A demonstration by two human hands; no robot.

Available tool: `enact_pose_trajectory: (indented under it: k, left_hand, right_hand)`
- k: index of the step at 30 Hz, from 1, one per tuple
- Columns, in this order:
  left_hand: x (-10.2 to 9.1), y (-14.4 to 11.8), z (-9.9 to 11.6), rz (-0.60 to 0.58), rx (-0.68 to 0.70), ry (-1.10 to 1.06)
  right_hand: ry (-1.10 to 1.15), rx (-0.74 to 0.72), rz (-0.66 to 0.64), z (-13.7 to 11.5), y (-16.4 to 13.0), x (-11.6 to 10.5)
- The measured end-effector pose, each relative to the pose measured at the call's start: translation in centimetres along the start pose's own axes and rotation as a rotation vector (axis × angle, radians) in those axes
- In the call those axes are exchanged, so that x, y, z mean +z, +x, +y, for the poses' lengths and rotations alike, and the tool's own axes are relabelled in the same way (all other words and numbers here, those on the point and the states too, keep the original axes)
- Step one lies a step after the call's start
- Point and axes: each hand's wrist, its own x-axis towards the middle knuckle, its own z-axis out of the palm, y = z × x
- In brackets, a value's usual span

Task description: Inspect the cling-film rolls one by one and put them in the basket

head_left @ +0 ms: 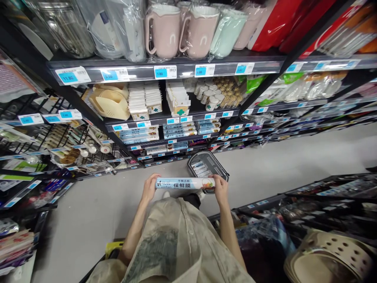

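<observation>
Both hands' grip — cling-film box (185,183) ends, level

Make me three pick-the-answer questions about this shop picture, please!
1. Where is the cling film roll?
A. on the floor
B. held between both hands
C. on the top shelf

2. What colour are the two mugs with handles on the top shelf?
A. pink
B. black
C. yellow

3. How does the roll lie?
A. upright
B. sideways
C. unrolled flat

Answers:
1 B, the left hand and right hand grip its ends.
2 A, both are pale pink.
3 B, it runs level from hand to hand.
</observation>
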Motion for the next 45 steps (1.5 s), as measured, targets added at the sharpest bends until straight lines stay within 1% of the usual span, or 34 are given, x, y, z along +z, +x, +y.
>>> enact_pose_trajectory:
  k: [2, 4, 8, 11, 15, 21, 25, 28, 30, 32, 34, 36, 39, 42, 45]
  left_hand:
    - [0.0, 0.1, -0.1, -0.036, -0.023, 0.001]
    - [0.1, 0.2, -0.4, -0.034, -0.032, 0.018]
    - [0.3, 0.5, -1.0, 0.051, -0.017, 0.08]
    - [0.3, 0.5, -1.0, 0.117, 0.057, 0.114]
    - [0.3, 0.1, -0.8, 0.189, 0.151, 0.129]
    - [0.3, -0.4, -0.4, 0.274, 0.204, 0.078]
    - [0.0, -0.2, -0.1, 0.324, 0.152, -0.078]
    - [-0.1, 0.1, 0.1, 0.319, 0.065, -0.208]
    - [-0.1, 0.2, 0.1, 0.311, 0.022, -0.272]
    - [-0.1, 0.3, -0.1, 0.289, 0.02, -0.35]
    - [-0.1, 0.4, -0.3, 0.255, 0.051, -0.44]
    - [0.0, 0.4, -0.4, 0.232, 0.078, -0.526]
    - [0.2, 0.1, 0.2, 0.227, 0.083, -0.661]
    - [0.5, -0.3, 1.2, 0.187, 0.051, -0.786]
    - [0.8, -0.6, 1.6, 0.163, -0.026, -0.908]
  right_hand:
    - [-0.007, -0.005, 0.004, -0.2, -0.1, 0.0]
    - [-0.015, 0.005, -0.003, -0.3, -0.3, 0.0]
    - [-0.012, 0.103, -0.056, -0.7, -0.8, 0.0]
    - [-0.008, 0.138, -0.071, -0.8, -1.0, 0.1]
    - [0.008, 0.132, -0.059, -0.9, -1.0, 0.3]
    - [0.059, 0.059, -0.014, -0.6, -0.4, 0.4]
    - [0.188, 0.044, -0.056, -0.5, -0.4, 0.7]
    - [0.294, 0.026, -0.073, -0.5, -0.7, 1.0]
    - [0.319, 0.018, -0.068, -0.4, -0.8, 1.1]
    - [0.335, 0.011, -0.063, -0.2, -0.9, 1.0]
    - [0.384, 0.019, -0.059, -0.1, -0.8, 0.9]
    - [0.48, 0.052, -0.059, -0.4, -0.9, 0.8]
    - [0.673, 0.12, -0.068, -1.4, -1.1, 0.9]
    - [0.864, 0.176, -0.043, -2.6, -1.4, 1.5]
    - [0.975, 0.232, 0.011, -3.0, -1.4, 2.3]
